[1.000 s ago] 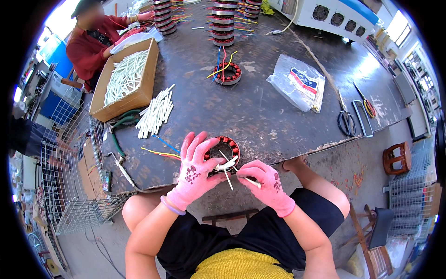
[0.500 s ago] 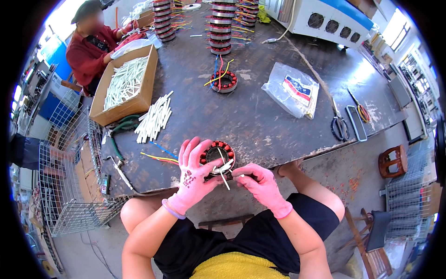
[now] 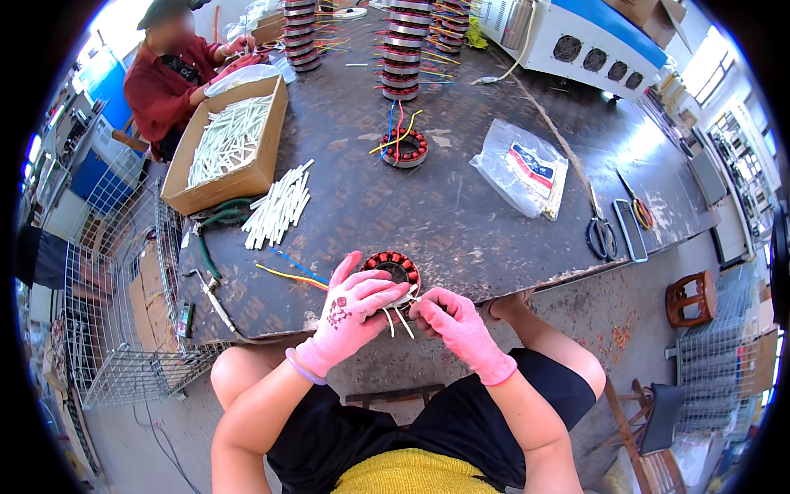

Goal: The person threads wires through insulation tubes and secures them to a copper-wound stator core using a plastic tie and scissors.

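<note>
At the table's near edge lies a motor stator, a ring with red-wound coils; blue and yellow-red lead wires trail from it to the left. My left hand, in a pink glove, grips its near-left side with fingers laid across the ring. White cord ends hang from the near rim below the fingers. My right hand, also gloved in pink, pinches at the ring's near-right side on a thin white cord; its fingertips partly hide the cord.
A cardboard box of white tubes stands far left, beside a loose tube pile. Another stator and stator stacks are farther back. Scissors, a phone and a plastic bag lie right. A co-worker sits far left.
My left fingers have come down from a raised position onto the ring. My right hand has moved slightly in against the rim, and two cord ends now hang toward me.
</note>
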Motion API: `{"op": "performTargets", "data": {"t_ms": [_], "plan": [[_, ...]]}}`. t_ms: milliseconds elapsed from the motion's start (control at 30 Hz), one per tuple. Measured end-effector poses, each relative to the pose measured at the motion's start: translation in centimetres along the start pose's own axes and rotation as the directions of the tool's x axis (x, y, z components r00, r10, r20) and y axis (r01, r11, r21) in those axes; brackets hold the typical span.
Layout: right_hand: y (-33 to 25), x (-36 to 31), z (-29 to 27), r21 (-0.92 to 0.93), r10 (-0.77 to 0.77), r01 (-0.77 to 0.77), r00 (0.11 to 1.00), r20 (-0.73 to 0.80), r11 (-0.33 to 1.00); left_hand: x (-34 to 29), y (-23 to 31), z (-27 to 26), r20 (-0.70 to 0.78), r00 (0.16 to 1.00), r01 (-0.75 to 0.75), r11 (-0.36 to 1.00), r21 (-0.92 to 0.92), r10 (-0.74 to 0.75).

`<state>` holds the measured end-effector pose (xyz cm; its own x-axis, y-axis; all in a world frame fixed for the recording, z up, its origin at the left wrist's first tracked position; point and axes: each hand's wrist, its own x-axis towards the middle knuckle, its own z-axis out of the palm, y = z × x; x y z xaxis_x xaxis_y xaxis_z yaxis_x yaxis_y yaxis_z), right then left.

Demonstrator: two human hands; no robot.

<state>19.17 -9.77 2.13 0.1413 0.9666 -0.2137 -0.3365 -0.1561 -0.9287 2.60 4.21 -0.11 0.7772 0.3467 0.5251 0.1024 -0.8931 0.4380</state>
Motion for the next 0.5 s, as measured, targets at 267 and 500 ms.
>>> {"op": "performTargets", "data": {"t_ms": [267, 500], "plan": [[0.02, 0.09, 0.06, -0.012, -0.002, 0.002, 1.000, -0.001, 1.000, 0.35, 0.23, -0.25, 0.005, 1.000, -0.003, 1.000, 0.012, 0.003], [-0.11, 0.28, 0.07, -0.037, 0.060, -0.060, 0.998, -0.018, 0.997, 0.21, 0.13, -0.10, -0.005, 1.000, -0.007, 1.000, 0.000, 0.007]]}}
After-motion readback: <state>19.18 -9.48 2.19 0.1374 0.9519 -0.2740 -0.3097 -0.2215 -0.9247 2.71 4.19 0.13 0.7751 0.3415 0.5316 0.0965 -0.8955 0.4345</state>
